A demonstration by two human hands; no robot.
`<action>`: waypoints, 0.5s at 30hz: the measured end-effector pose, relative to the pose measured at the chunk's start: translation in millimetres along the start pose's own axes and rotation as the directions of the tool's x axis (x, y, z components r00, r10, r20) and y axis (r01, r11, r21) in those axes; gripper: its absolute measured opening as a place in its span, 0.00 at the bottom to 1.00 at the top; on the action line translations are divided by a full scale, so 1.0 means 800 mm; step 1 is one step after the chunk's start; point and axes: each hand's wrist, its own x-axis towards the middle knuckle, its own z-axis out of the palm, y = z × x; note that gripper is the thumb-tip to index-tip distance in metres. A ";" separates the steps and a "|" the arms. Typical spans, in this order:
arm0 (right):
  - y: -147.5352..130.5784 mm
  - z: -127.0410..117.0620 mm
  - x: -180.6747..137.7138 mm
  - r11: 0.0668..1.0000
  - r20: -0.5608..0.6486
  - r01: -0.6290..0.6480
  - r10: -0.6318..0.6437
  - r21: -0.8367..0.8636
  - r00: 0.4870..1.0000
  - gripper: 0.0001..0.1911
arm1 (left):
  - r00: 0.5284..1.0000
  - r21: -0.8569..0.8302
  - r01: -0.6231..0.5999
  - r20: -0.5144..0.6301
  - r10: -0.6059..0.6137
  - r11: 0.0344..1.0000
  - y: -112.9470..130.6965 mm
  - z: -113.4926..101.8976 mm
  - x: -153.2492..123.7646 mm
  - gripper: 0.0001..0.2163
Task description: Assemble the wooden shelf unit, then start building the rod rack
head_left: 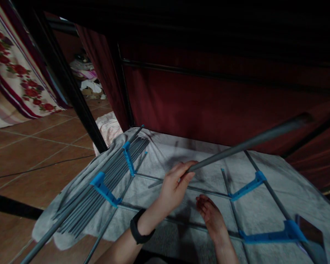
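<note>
My left hand (pixel 176 187), with a black band on the wrist, is closed around the near end of a long grey rod (pixel 250 141) that slants up to the right. My right hand (pixel 211 218) rests open on the grey cloth (pixel 165 154), fingers stretched out, holding nothing. Under both hands lies a frame of thin grey rods joined by blue plastic connectors (pixel 247 186). On the left, a bundle of several grey rods (pixel 110 176) sits clipped in two more blue connectors (pixel 106 189).
A dark red fabric wall (pixel 209 102) with black bars stands close behind the cloth. A black post (pixel 68 84) rises at the left over the brown tiled floor (pixel 30 146). Floral fabric (pixel 13 73) hangs far left. A dark flat object (pixel 310 231) lies bottom right.
</note>
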 end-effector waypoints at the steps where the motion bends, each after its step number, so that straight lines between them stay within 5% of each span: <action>1: 0.000 0.000 0.000 1.000 -0.001 0.007 -0.007 0.001 1.000 0.18 | 0.999 0.016 -0.001 0.045 0.000 1.000 -0.004 0.005 -0.001 0.15; 10: 0.002 -0.018 0.017 1.000 0.020 0.016 -0.015 -0.026 1.000 0.19 | 0.942 0.236 -0.059 0.334 -0.024 0.970 -0.048 0.050 -0.018 0.18; 15: -0.009 -0.016 0.013 0.998 0.007 0.069 -0.069 -0.005 0.998 0.19 | 0.902 0.353 -0.173 0.432 0.004 0.919 -0.045 0.066 -0.030 0.23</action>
